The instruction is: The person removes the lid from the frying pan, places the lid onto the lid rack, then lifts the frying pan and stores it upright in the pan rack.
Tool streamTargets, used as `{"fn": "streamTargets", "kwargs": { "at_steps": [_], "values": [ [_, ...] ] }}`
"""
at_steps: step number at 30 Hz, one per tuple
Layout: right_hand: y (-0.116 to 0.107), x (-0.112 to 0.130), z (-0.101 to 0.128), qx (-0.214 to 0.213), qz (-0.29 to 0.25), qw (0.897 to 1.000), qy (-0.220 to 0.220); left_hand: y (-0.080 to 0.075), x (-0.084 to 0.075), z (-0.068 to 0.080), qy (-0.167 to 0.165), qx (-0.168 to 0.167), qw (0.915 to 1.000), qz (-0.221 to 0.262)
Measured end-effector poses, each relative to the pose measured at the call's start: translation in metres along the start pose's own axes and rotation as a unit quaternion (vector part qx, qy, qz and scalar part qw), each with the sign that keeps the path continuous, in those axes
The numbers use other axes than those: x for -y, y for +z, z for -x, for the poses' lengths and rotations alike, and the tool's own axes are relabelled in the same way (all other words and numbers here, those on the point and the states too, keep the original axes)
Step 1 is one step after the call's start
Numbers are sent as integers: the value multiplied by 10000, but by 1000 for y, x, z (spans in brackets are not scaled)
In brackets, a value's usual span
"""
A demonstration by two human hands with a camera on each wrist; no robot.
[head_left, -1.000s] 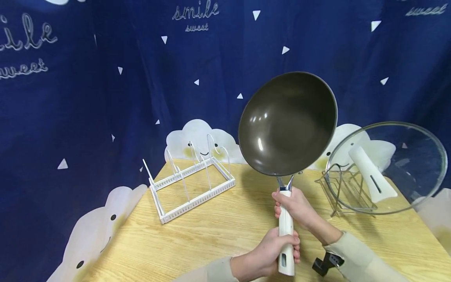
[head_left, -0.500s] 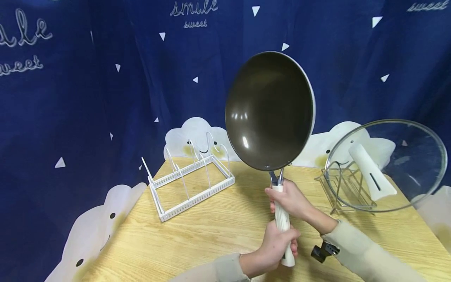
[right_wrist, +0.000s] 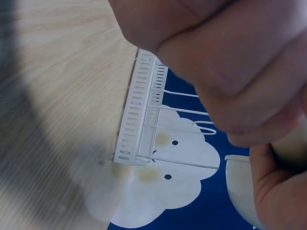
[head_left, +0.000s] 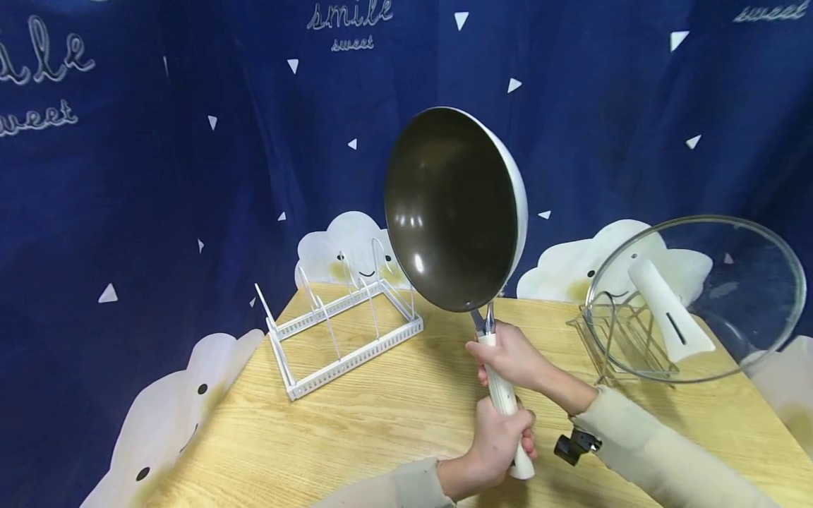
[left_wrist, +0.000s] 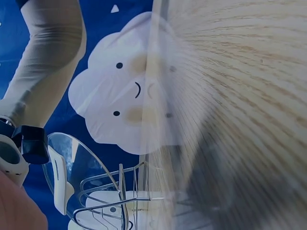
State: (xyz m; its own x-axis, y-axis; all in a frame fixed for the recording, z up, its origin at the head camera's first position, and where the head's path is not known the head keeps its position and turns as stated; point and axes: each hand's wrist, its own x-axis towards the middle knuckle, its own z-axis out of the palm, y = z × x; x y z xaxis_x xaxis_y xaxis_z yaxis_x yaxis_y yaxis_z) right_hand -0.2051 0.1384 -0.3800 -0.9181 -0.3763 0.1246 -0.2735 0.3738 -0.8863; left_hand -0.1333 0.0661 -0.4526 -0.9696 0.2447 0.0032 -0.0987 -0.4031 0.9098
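Observation:
A wok (head_left: 451,212) with a dark inside and a white outside is held up above the table, its opening turned toward me and to the left. My right hand (head_left: 517,356) grips its white handle (head_left: 500,391) close to the metal neck. Lower down, near the handle's end, my left hand (head_left: 492,441) is wrapped round it. The right wrist view shows curled fingers (right_wrist: 230,72) of the right hand up close. To the left of the wok stands a white rack (head_left: 356,360) with wire dividers, its back right corner partly hidden behind the wok.
At the right, a glass lid (head_left: 749,303) with a white handle (head_left: 673,314) leans upright in a metal wire rack (head_left: 610,346). The wooden table (head_left: 273,451) backs onto a blue curtain (head_left: 159,176) with white clouds.
The wok has moved left and turned more to the left, so more of its white outside shows. Both hands keep their grip on the handle, which now slants. The racks and lid stay put.

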Motion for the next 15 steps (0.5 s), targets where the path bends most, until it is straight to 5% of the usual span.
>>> {"fn": "streamTargets", "kwargs": {
  "at_steps": [15],
  "values": [
    [15, 11, -11, 64, 288, 9996, 35, -14, -2, 2, 181, -31, 9995, 261]
  ]
}}
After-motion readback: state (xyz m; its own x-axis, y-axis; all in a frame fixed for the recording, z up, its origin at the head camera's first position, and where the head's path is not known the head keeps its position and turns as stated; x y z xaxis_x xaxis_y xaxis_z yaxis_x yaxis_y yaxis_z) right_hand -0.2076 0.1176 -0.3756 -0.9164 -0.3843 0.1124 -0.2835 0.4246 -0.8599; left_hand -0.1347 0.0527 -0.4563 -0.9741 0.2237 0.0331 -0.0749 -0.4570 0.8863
